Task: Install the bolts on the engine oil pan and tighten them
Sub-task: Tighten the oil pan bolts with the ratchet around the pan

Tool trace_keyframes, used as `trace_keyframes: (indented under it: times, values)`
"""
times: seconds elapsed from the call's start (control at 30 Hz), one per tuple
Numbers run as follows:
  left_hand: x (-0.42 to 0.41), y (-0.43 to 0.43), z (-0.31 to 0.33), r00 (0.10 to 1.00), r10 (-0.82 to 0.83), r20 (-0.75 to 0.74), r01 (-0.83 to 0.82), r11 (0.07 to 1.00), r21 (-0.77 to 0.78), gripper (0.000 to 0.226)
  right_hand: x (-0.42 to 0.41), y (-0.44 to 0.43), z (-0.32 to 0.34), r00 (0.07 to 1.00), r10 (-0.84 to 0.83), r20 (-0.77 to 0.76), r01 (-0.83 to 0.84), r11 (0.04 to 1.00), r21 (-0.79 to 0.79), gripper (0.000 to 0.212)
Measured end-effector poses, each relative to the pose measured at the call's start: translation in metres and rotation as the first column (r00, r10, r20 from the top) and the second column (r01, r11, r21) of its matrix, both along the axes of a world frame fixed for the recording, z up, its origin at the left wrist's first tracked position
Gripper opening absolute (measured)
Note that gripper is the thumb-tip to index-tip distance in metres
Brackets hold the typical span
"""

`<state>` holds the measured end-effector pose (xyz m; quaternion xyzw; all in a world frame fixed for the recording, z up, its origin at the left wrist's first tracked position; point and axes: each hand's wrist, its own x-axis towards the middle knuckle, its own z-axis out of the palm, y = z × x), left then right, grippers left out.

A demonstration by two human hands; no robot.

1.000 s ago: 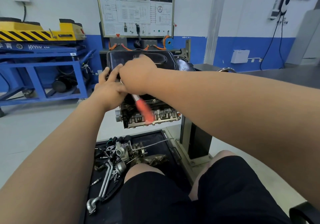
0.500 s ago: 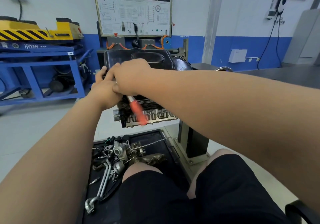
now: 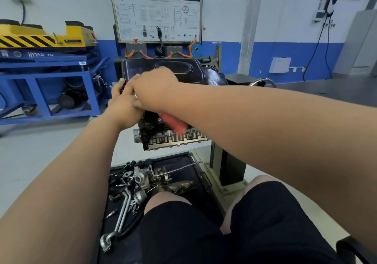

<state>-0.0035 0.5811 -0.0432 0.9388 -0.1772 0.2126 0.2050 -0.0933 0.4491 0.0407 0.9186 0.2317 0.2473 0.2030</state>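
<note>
The oil pan [image 3: 173,67] is seated on top of the upturned engine [image 3: 163,139], which is carried on a stand column [image 3: 226,161] at mid-distance. Open floor is seen to the left of the engine, bounded farther left by a blue lift frame [image 3: 51,92]. Behind the pan a wiring training board [image 3: 157,8] stands close, so little room is left on the far side. To the right a dark bench [image 3: 326,88] lies well apart from the engine. Below the engine, on the near side, a black floor tray [image 3: 189,159] holding loose metal parts is set just beside the person's knees.

Both hands are gathered at the pan's near-left corner. The left hand [image 3: 122,108] is held against the pan's left rim. Its fingers are mostly covered, so its grip cannot be told. The right hand [image 3: 155,88] is laid over the left, its grip curled round a red-handled tool [image 3: 173,123]. The blurred handle slants down to the right under the forearm, in front of the engine. The bolts are hidden under the hands.
</note>
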Motion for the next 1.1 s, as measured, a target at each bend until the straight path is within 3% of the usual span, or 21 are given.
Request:
trace_keyframes:
  times: [0.07,0.1,0.23,0.33,0.47,0.6,0.7,0.77,0.83,0.9,1.0,1.1]
  values:
    - [0.000,-0.004,0.000,0.995,-0.015,-0.101,-0.007,0.976,-0.219,0.070,-0.004,0.001,0.000,0.990,-0.064,-0.125,0.086,0.978,0.187,0.029]
    - [0.002,-0.004,-0.001,0.995,-0.013,-0.102,-0.013,0.968,-0.252,0.073,-0.004,0.002,0.001,0.990,-0.060,-0.129,0.086,0.976,0.201,0.031]
    - [-0.003,0.000,0.002,0.999,0.028,-0.032,-0.027,0.999,0.026,0.051,-0.001,0.002,0.008,0.997,0.060,0.038,-0.056,0.994,-0.095,0.023]
    - [-0.006,-0.006,0.002,1.000,0.022,-0.012,-0.021,0.998,0.057,0.040,0.006,-0.006,0.011,0.969,0.184,0.167,-0.124,0.939,-0.320,0.025]
    - [-0.006,-0.005,0.001,0.998,0.057,-0.037,-0.058,0.998,-0.009,0.049,0.004,-0.001,0.002,0.979,0.137,0.154,-0.101,0.970,-0.222,0.028]
    - [-0.009,-0.005,0.001,0.993,0.021,-0.119,-0.042,0.983,-0.176,0.082,-0.001,0.004,-0.007,0.994,-0.097,-0.060,0.102,0.990,0.095,0.041]
    - [-0.013,-0.007,0.002,0.987,0.006,-0.160,-0.048,0.964,-0.261,0.084,0.001,0.006,-0.007,0.983,-0.152,-0.101,0.160,0.984,0.079,0.045]
    - [-0.013,-0.007,0.002,0.994,0.019,-0.111,-0.042,0.977,-0.210,0.078,0.003,0.002,-0.002,0.996,-0.084,-0.020,0.083,0.995,-0.062,0.035]
    - [-0.011,-0.008,0.002,1.000,0.015,0.000,-0.015,1.000,-0.011,0.062,0.005,-0.001,0.002,0.993,0.043,0.113,-0.013,0.967,-0.256,0.027]
    - [-0.010,-0.010,0.002,0.998,0.043,0.051,-0.047,0.996,0.081,0.057,0.006,0.000,0.003,0.969,0.152,0.195,-0.066,0.920,-0.386,0.028]
    - [-0.007,-0.006,0.004,0.994,0.075,0.077,-0.084,0.988,0.127,0.051,0.004,0.009,-0.001,0.973,0.136,0.187,-0.052,0.917,-0.395,0.029]
    - [-0.007,-0.006,0.003,0.997,0.070,-0.009,-0.069,0.991,0.112,0.043,-0.001,0.016,0.003,0.995,0.029,0.095,0.000,0.957,-0.291,0.014]
